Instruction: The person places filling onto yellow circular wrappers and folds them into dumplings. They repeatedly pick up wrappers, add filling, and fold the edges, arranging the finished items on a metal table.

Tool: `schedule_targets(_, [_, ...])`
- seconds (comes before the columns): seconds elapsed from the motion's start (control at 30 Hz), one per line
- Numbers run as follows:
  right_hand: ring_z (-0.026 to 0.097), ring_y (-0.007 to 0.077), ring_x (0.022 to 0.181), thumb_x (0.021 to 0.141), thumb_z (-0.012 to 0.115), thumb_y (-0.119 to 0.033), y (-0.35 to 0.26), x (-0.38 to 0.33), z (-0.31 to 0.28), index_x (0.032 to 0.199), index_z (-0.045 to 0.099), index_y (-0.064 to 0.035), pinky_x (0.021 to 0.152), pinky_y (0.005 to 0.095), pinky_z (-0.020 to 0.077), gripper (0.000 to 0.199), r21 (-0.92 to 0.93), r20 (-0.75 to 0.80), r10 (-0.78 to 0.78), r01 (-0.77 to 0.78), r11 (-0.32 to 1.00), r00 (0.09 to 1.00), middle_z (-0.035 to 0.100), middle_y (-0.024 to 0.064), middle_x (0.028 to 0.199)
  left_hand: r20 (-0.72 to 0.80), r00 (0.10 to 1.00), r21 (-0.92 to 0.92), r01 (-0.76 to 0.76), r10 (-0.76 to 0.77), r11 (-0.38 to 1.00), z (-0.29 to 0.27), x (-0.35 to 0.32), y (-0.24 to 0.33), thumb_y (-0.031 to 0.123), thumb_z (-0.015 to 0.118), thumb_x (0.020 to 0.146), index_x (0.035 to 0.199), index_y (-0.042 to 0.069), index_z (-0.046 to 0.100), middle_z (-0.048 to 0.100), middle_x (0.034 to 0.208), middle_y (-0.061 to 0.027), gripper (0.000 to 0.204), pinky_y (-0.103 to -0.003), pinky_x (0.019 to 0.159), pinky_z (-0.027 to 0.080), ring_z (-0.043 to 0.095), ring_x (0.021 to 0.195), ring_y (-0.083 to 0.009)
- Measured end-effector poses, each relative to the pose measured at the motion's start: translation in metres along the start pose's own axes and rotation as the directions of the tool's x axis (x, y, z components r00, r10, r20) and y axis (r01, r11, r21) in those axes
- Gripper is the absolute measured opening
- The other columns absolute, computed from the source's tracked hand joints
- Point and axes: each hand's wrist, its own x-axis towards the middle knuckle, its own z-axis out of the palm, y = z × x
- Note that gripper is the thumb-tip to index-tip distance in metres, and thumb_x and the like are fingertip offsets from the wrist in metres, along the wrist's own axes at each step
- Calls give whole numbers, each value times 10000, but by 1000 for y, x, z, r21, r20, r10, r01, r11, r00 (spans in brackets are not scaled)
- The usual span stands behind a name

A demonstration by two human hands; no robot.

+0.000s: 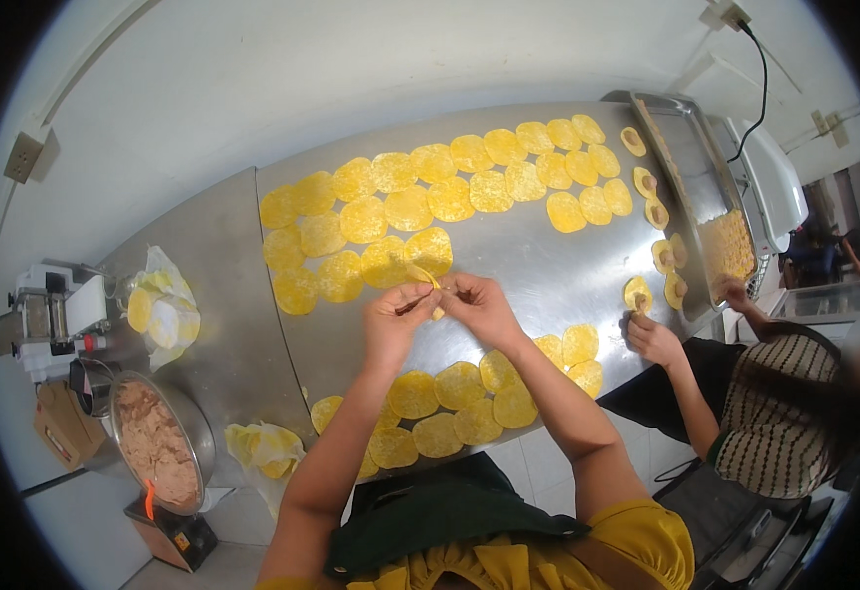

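Note:
Over the middle of the steel table, my left hand and my right hand meet, fingertips pinched on one thin yellow dough round. It is held nearly edge-on, and my fingers cover part of it. Just beyond my hands, several rows of flat yellow dough rounds lie on the table, the nearest one right behind my left fingers. More flat dough rounds lie under and between my forearms, along the near edge. Whether the held piece has filling inside cannot be seen.
At left stand a steel bowl of pinkish filling with an orange-handled utensil, a roller machine, and stacked dough sheets. At right, a co-worker's hand touches a filled round beside a metal tray.

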Motion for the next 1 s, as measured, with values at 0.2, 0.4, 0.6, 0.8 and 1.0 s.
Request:
schedule_targets(0.2, [539, 72, 719, 951, 523, -169, -8, 5, 0, 917, 638, 15, 662, 238, 461, 220, 159, -61, 102, -91, 983, 993, 617, 8, 808, -20, 998, -119, 53, -56, 991, -7, -1, -6, -33, 592, 835, 972, -19, 637, 657, 947, -61, 145, -269, 799, 499, 611, 854, -111])
schedule_targets(0.4, [536, 115, 718, 921, 575, -143, -1, 41, -33, 1054, 615, -3, 659, 270, 459, 197, -372, -196, -26, -50, 927, 980, 627, 57, 889, 49, 988, -499, 149, -144, 854, -24, 2, -24, 99, 439, 813, 1036, 2, 570, 614, 1045, -92, 277, -323, 894, 438, 579, 965, -172])
schedule_targets(0.6, [603, 244, 725, 817, 661, -79, 0, 71, -70, 1090, 630, -32, 691, 332, 486, 278, -607, -153, -164, 38, 794, 975, 646, 152, 828, 72, 986, -516, 166, -151, 840, -23, -3, -8, 158, 420, 817, 1083, -7, 536, 600, 1076, -91, 334, -328, 906, 430, 569, 1009, -188])
schedule_targets(0.8, [578, 221, 717, 798, 683, -88, 1, 79, -76, 1108, 628, -42, 688, 327, 472, 318, -578, -198, -115, -21, 816, 973, 624, 146, 813, 124, 982, -515, 186, -142, 836, -29, -3, -15, 142, 408, 856, 1114, 23, 512, 585, 1131, -102, 303, -360, 943, 425, 562, 1054, -219])
schedule_targets(1.0, [566, 165, 871, 827, 692, -110, -18, 46, -46, 1099, 615, -34, 820, 301, 438, 292, -397, -246, -147, 38, 917, 958, 638, 74, 963, 59, 981, -578, 185, -186, 795, -4, 6, -4, 132, 436, 852, 1012, 17, 547, 588, 998, -80, 227, -335, 872, 434, 563, 925, -198])
